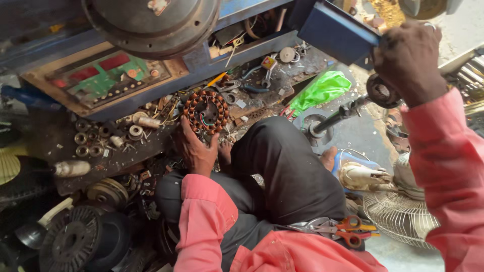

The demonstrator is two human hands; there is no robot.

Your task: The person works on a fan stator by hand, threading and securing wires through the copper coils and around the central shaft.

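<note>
The stator (205, 111) held by the left hand (196, 148) shows copper-orange coils ringed around a dark core, with a green and a red wire inside. At one o'clock from it lies a bright green plastic bag (322, 90). The sleeves (201, 221) are salmon pink, the trousers (287, 171) black. At five o'clock, scissors (348, 231) have orange-red handles. The panel (108, 75) at ten o'clock is green with red windows on a blue frame. The right hand (408, 60) grips a blue box (335, 32).
</note>
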